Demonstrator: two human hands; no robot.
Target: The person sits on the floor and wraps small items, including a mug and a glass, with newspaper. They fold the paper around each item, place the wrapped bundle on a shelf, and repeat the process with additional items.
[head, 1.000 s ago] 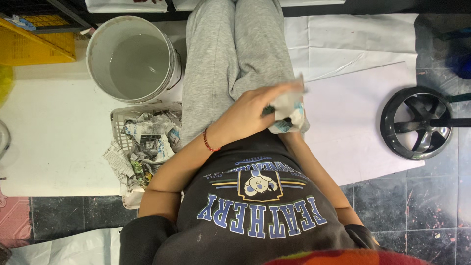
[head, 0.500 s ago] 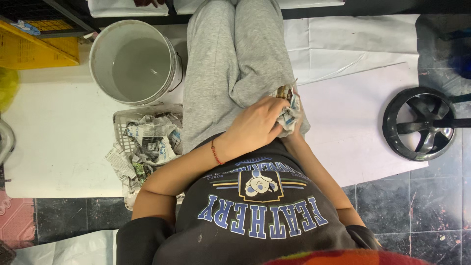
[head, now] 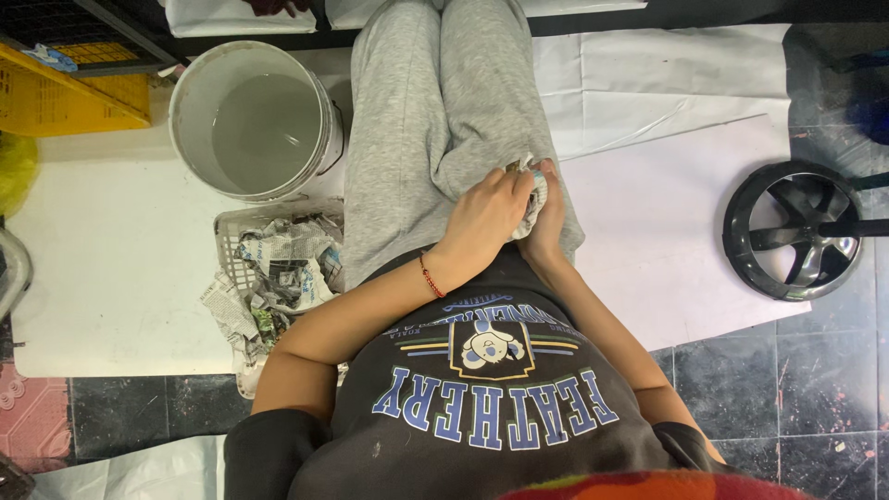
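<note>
Grip: I saw my left hand (head: 486, 215) and right hand (head: 548, 218) both closed around the pale cloth wad (head: 534, 190).
Direction: wad sat at one o'clock from my left hand.
Nearer hand: neither, both touched it.

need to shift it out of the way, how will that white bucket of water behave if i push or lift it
The white bucket looks well filled with murky water, so it is probably heavy for its size. A push would likely slosh the water; the level seems below the rim, so a slow slide may not spill. Its wide upright shape suggests it will not tip easily. I can't make out a handle clearly.
</note>
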